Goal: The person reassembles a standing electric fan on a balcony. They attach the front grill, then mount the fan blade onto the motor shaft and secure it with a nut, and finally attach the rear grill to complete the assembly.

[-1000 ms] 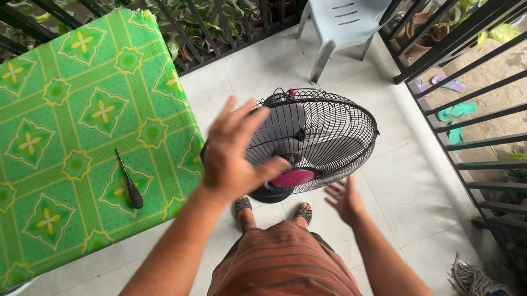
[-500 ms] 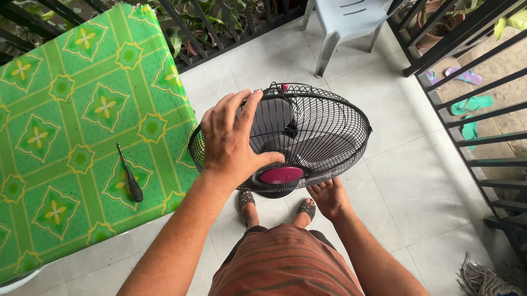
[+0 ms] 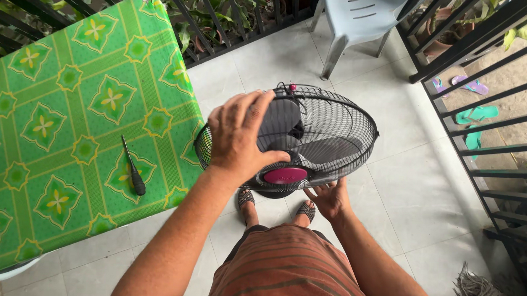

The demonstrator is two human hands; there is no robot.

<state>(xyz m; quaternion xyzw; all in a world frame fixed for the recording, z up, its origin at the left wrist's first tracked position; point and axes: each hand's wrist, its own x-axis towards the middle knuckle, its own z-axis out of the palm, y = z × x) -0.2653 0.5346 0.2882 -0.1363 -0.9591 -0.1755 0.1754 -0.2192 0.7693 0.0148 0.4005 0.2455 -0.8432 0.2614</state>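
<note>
Left hand [image 3: 237, 135]: spread flat on the front grille of the fan [image 3: 311, 138], fingers wide, thumb by the pink centre cap [image 3: 285, 175]; a pressing grip, not closed round anything.
Right hand [image 3: 330, 198]: under the fan's lower rim, fingers curled up against the grille edge; grip holding the rim.
Fan: black wire cage, tilted face-up, held above the tiled floor [image 3: 427, 190] over the person's sandalled feet, just beside the worktop.
Worktop [image 3: 50, 156]: green patterned cloth; a screwdriver [image 3: 133, 167] lies on it, apart from both hands.
Beyond: grey plastic chair [image 3: 355, 22], black railings.
</note>
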